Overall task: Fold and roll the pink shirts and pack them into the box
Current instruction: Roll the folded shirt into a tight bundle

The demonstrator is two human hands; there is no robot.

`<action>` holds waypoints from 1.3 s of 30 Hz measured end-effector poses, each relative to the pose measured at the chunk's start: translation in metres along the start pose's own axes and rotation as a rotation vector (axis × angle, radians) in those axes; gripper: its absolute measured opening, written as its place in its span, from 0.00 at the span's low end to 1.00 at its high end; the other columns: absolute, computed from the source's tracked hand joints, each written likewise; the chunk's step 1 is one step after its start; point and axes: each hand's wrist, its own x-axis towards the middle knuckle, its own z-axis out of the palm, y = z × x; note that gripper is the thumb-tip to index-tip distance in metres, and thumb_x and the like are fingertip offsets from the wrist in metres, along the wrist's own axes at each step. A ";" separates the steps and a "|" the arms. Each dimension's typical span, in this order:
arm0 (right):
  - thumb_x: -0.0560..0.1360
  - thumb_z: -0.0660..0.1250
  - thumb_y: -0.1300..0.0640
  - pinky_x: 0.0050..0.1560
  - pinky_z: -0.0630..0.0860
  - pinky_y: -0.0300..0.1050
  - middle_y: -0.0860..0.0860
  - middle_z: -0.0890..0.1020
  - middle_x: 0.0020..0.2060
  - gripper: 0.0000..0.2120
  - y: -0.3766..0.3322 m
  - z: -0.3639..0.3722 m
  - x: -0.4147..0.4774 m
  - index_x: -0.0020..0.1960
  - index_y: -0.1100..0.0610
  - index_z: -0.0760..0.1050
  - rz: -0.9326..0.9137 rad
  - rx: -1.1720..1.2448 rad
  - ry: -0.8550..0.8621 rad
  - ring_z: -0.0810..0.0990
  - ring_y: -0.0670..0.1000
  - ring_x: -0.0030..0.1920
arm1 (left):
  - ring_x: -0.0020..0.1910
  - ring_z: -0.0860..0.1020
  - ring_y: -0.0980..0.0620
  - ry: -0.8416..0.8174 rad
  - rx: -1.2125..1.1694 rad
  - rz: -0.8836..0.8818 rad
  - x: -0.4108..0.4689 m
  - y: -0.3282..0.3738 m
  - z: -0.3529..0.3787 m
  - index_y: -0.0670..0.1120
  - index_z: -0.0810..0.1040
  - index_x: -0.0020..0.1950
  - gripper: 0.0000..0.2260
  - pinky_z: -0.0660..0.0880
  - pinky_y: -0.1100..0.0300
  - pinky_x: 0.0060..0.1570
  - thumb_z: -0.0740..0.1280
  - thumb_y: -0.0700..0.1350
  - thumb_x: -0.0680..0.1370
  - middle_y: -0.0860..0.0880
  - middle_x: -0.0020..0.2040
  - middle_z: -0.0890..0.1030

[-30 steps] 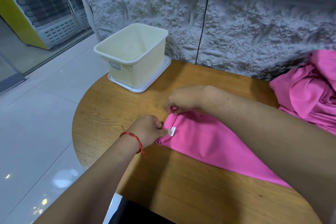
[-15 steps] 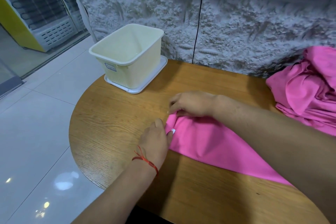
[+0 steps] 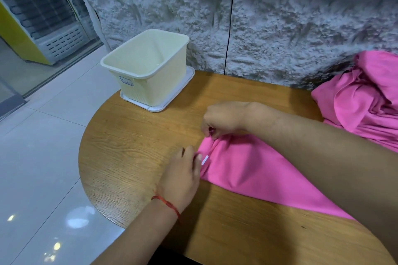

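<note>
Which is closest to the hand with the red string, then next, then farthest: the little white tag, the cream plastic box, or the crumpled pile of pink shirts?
From the left hand, head view:
1. Small white tag on the folded pink shirt, right at its fingertips.
2. Cream plastic box, farther back on the left.
3. Crumpled pile of pink shirts, far right.

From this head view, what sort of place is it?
Probably a shop or café: rounded wooden table against stone-look wall panels, glossy tiled floor, what looks like a display cooler behind glass.
</note>
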 end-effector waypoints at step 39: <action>0.77 0.71 0.58 0.43 0.68 0.46 0.47 0.79 0.49 0.09 -0.006 0.008 -0.010 0.56 0.53 0.84 -0.082 -0.131 0.082 0.79 0.52 0.55 | 0.40 0.84 0.47 -0.573 -0.424 -0.489 0.076 -0.012 -0.017 0.46 0.82 0.53 0.13 0.83 0.52 0.33 0.73 0.56 0.79 0.41 0.47 0.84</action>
